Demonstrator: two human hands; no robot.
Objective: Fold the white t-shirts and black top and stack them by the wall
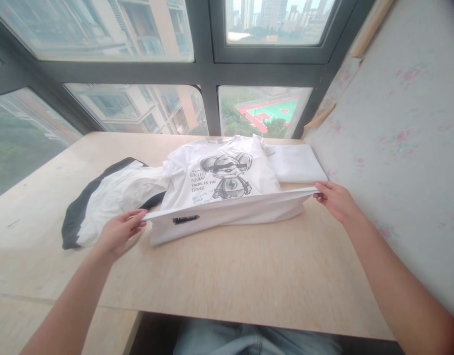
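Observation:
A white T-shirt (229, 172) with a cartoon animal print and lettering lies on the wooden surface, its collar toward the window. Its near edge is raised and stretched between both hands, with a black printed patch showing on the near face. My left hand (121, 229) pinches the left corner of that edge. At the right corner, my right hand (334, 199) is closed on the fabric between thumb and fingers. The lower part of the shirt hangs down from the raised edge onto the surface.
Left of the shirt is a loose pile of white and black clothing (110, 197). A folded white cloth (297, 162) lies behind at the right, near the papered wall (400, 133). Windows in a grey frame (208, 74) stand behind the wooden tabletop (234, 276).

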